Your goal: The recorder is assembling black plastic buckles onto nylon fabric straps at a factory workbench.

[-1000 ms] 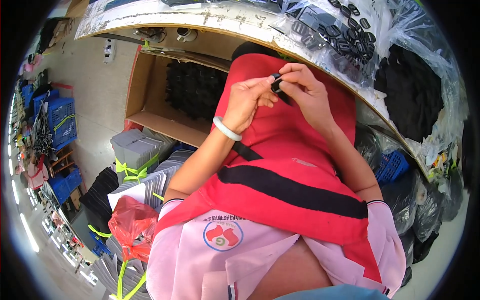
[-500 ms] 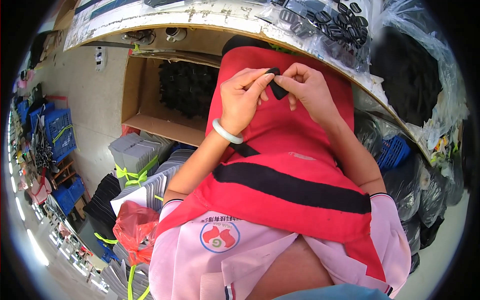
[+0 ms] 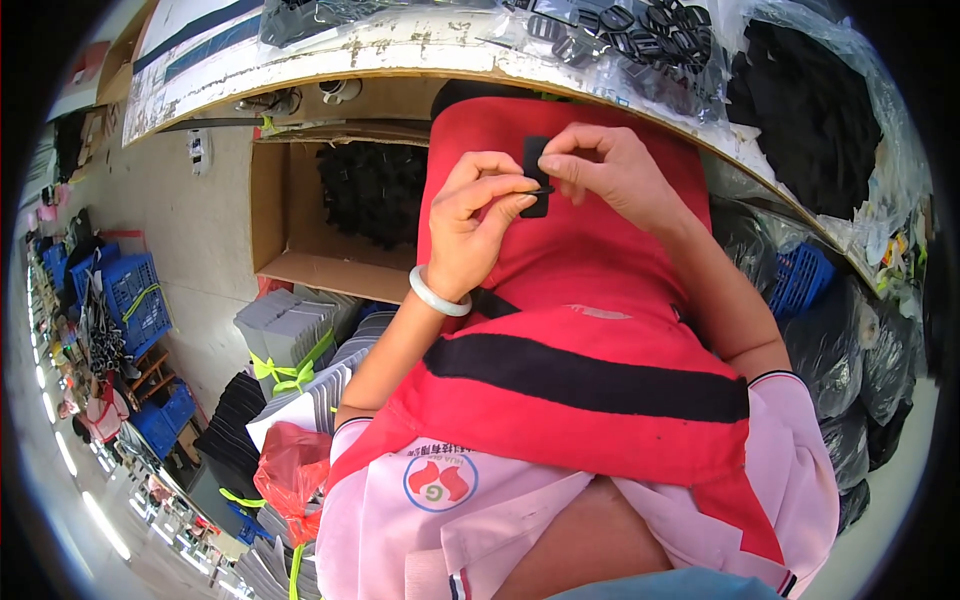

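One black strip point(image 3: 535, 153) was found between the left hand point(image 3: 468, 215) and the right hand point(image 3: 620, 178). By the left hand, a thin black piece point(image 3: 539, 190) crossing the strip was pinched; by the right hand, the strip's edge was touched, but whether firmly gripped could not be told. It was judged light, soft, easily bent, best taken by its edges.

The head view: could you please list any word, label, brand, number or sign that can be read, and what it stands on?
Pink shirt: dark characters and a round emblem, blue-ringed with red shapes and green lettering; I can't copy the wording.
Black strip: no lettering visible.
Black buckles: any marking is too small to read.
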`<state>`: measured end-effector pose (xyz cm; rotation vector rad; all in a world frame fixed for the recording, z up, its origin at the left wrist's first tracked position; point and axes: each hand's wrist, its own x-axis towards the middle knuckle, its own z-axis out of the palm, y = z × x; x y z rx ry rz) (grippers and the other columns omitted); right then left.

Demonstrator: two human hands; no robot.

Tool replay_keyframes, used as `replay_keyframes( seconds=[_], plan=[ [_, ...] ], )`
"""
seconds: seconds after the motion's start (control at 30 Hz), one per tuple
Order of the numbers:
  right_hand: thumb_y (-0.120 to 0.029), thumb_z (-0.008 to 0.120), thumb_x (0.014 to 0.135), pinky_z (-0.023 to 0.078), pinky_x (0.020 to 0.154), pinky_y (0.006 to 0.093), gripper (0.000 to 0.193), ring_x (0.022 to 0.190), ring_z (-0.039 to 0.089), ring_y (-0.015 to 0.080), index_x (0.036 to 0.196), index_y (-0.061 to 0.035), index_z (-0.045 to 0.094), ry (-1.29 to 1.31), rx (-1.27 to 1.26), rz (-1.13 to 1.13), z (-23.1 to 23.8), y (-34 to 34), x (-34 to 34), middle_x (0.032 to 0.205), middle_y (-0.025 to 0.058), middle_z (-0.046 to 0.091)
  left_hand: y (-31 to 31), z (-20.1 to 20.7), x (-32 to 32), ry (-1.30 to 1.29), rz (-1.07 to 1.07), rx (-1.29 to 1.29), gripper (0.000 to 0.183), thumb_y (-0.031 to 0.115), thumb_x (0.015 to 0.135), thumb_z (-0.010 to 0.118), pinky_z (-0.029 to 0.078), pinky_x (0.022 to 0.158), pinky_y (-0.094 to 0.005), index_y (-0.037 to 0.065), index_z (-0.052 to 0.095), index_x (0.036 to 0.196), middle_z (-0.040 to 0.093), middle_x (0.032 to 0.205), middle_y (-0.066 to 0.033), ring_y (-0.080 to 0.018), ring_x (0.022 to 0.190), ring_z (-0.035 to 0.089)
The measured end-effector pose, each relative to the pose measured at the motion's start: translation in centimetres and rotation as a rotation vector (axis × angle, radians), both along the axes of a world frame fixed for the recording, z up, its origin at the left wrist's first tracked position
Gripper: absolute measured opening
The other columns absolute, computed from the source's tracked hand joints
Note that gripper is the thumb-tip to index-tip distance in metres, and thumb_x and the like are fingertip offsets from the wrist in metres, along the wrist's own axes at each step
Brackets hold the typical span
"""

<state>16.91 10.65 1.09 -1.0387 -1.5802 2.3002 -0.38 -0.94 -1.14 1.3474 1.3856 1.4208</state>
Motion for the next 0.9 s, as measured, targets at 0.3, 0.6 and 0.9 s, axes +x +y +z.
replay_keyframes(
  seconds=[0.3,0.6,0.9],
  plan=[
    [-0.015,0.07,0.088,0.05,0.069,0.022,0.014,0.075,0.059,0.0069,0.091,-0.0015,0.066,0.06,0.104,-0.165,-0.1,0.0,0.0,0.081,0.002,0.065,-0.2,1.1,-0.2,0.002,-0.071,0.029,0.019,-0.011,0.077,0.068,0.051,0.071,-0.0263,0.0,0.07,0.092,0.06,0.097,-0.0077,-0.0171,0.085,0.062],
    [-0.006,0.066,0.088,0.051,0.066,0.0256,0.019,0.076,0.061,0.0096,0.102,-0.0009,0.054,0.217,0.003,-0.075,-3.3,-4.4,-2.3,0.082,0.0047,0.063,-4.5,3.6,-5.4,0.189,-0.217,-0.365,0.016,-0.005,0.079,0.067,0.05,0.07,-0.0268,-0.002,0.069,0.095,0.063,0.095,-0.0104,-0.0182,0.08,0.063],
    [-0.017,0.065,0.087,0.051,0.076,0.0367,0.023,0.082,0.067,0.0264,0.103,-0.0017,0.063,-0.042,0.401,0.206,-6.7,-3.5,-0.5,0.09,0.0122,0.069,4.0,6.2,-4.6,0.152,-0.057,-0.207,0.042,0.0,0.084,0.067,0.05,0.085,-0.0271,0.0,0.057,0.125,0.059,0.12,-0.0127,-0.0197,0.101,0.062]
  ],
)
